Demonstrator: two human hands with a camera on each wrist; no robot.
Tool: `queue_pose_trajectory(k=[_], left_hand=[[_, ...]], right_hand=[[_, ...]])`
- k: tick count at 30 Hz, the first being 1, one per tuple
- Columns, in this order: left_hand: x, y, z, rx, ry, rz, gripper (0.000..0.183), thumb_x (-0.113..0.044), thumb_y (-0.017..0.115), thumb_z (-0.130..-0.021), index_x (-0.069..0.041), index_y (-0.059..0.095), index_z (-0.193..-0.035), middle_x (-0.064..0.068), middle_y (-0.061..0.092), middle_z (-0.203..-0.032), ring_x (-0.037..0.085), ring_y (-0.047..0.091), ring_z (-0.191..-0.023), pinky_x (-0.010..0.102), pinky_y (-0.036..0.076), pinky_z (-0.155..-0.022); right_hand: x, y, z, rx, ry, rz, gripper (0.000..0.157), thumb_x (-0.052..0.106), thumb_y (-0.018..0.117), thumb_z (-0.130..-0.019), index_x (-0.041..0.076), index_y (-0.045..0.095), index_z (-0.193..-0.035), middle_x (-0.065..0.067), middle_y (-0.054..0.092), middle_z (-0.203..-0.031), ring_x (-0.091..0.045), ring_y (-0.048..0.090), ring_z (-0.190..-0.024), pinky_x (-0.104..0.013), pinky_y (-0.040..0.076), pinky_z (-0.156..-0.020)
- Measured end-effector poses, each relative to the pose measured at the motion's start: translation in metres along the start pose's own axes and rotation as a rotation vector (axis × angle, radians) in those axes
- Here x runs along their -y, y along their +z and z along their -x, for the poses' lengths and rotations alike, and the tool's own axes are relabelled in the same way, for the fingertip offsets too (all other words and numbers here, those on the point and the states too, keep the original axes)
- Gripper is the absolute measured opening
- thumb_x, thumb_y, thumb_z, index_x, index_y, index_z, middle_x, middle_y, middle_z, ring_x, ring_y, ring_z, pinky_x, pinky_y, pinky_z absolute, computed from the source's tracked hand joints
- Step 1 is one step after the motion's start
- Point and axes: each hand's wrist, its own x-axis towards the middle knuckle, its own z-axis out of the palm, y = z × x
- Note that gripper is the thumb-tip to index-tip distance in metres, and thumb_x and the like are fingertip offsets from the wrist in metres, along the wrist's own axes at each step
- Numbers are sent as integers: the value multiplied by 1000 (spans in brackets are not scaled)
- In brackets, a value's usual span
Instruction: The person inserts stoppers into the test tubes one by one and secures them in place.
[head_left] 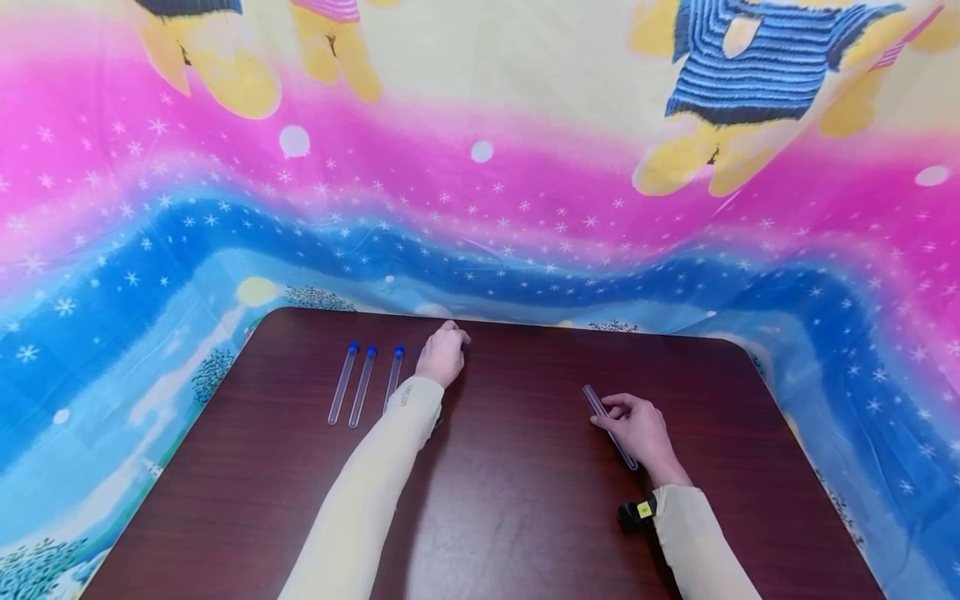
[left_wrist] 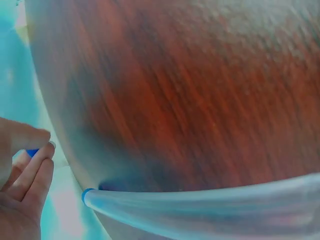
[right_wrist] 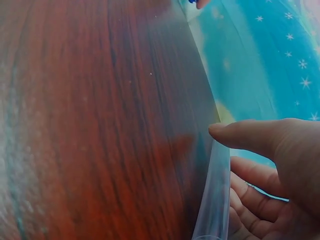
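Note:
My left hand [head_left: 442, 354] is at the far edge of the table. In the left wrist view its thumb and fingers pinch a small blue cap [left_wrist: 32, 152], mostly covered by the fingers. Over the right half of the table my right hand [head_left: 637, 429] grips a clear test tube [head_left: 619, 450] between thumb and fingers. No cap shows on this tube, which slants with its upper end toward the back left. Left of my left hand lie test tubes with blue caps, a left one [head_left: 342, 392], a middle one [head_left: 362, 393] and a right one [head_left: 393, 375], partly behind the sleeve.
The dark brown wooden table [head_left: 510, 517] has rounded far corners. Behind it and at its sides hangs a printed cloth [head_left: 480, 200] in pink and blue. A black device [head_left: 633, 517] with a yellow label is at my right wrist.

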Motion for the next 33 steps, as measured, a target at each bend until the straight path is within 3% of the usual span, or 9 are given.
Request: queue_pose_trajectory(k=[9,15,21,27,33], left_hand=[[-1,-9,0,-21,55,71,25,-1,67,-96,-7,74,-120,13,64,-126,32,63,-116,40,52,-93],[-2,-17,4,-71,68,148,23,0,72,-92,-7,74,-114,10,68,-116,29,66,-107,40,53,-93],[-1,-25,10,-81,89,164,17,-3,73,-93,-8,76,-109,8,68,-112,26,67,-100,38,54,-88],[0,-33,13,-80,121,168,20,-14,74,-96,-11,77,-115,9,69,-115,26,67,-100,38,54,-88],[-6,-40,14,-86,147,187,26,-21,72,-98,-13,76,-122,11,70,-121,31,61,-122,43,47,-102]], right_hand=[[-1,-1,-1,1,3,26,35,16,82,-88,-1,70,-116,-6,67,-86,-20,62,-72,-35,51,-64],[-3,-1,0,8,8,27,36,16,82,-88,-1,69,-116,-5,68,-85,-19,62,-72,-36,51,-65],[-4,-2,2,7,3,40,34,16,82,-88,-1,69,-115,-4,69,-84,-19,61,-71,-35,51,-65],[-2,-3,4,10,7,54,32,15,81,-89,-1,70,-113,-4,69,-83,-20,60,-71,-36,51,-65],[-1,-3,5,22,28,39,28,14,80,-90,0,70,-112,-5,70,-85,-20,59,-68,-35,51,-59]])
